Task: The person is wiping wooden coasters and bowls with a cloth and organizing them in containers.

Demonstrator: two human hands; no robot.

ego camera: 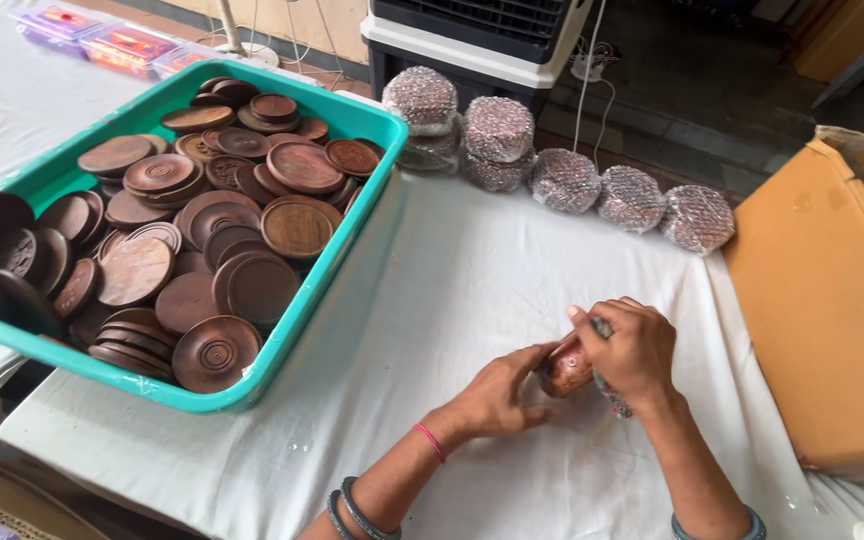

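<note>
White-clothed table (472, 290), wide, takes up most of the view. At its right edge an open cardboard box (832, 300), flap hanging toward the work area. On the left a teal plastic tub (282, 335), heaped with round dark wooden discs (297, 228), some ringed on the face, lying flat and overlapping, a few on edge.

Along the far side of the table, a row of bubble-wrapped round bundles (564, 180), two stacks at the left end, singles after that, touching or just beside one another.

Near the front edge, well apart from tub and row, both hands meet over the cloth. Between them a small round wooden piece (564, 368), reddish brown, glossy, part sheathed in bubble wrap (614, 400) that trails out under the right wrist. Right hand (632, 350) curled over the top of it, fingers closed on the piece and on the wrap. Left hand (502, 395) braces the near side, thumb and fingertips pressed to the wood; whether the palm touches I cannot tell.

Handling, as I judge it: turned wood, stiff, modest weight for its size, not brittle, but the polished face looks slick and likely to scuff. Wrap is soft, springy, wants to unroll. Best hold seems to be across the rim from opposite sides, pinning the loose wrap end under a thumb.
</note>
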